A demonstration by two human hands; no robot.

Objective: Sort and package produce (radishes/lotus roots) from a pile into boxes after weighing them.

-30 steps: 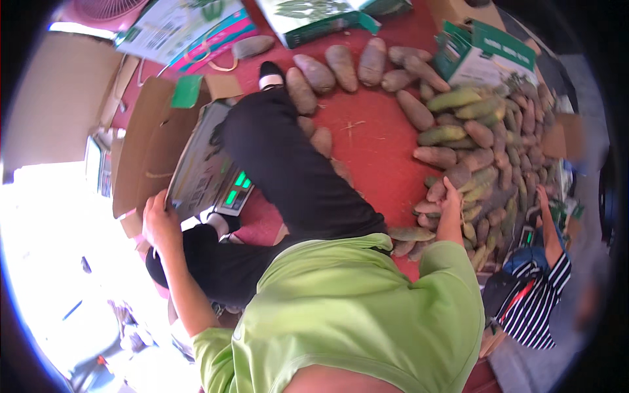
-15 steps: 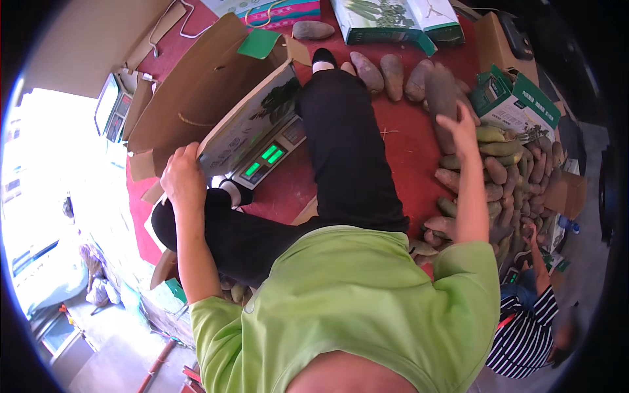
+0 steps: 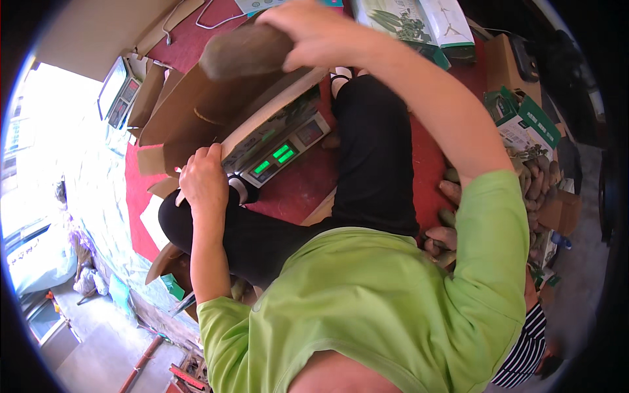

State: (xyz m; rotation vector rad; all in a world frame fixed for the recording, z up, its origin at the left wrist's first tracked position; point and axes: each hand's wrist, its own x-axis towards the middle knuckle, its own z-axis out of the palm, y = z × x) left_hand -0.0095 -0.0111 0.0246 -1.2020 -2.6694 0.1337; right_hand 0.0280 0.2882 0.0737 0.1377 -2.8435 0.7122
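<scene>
My right hand (image 3: 318,34), its fingers closed on a thick brownish root vegetable (image 3: 241,52), holds it over the open cardboard box (image 3: 175,98). The vegetable is blurred by motion. My left hand (image 3: 204,178) grips the near corner of the box with its fingers bent over the edge. The box is tilted, and its outer side carries a printed plant picture. Next to that side, a digital scale (image 3: 288,152) shows lit green digits; the box covers part of it. The bottom of the box is hidden from me.
Heaped root vegetables (image 3: 537,173) lie at the right, partly behind my right arm. At the back stands a white and green printed carton (image 3: 400,23). A green and white box (image 3: 524,121) is at the right, and a second scale (image 3: 121,98) at the left. A person in stripes (image 3: 524,350) is at the lower right.
My right hand has swung from the heap at the right across to above the box, carrying the root vegetable. My left hand keeps its hold on the box's edge.
</scene>
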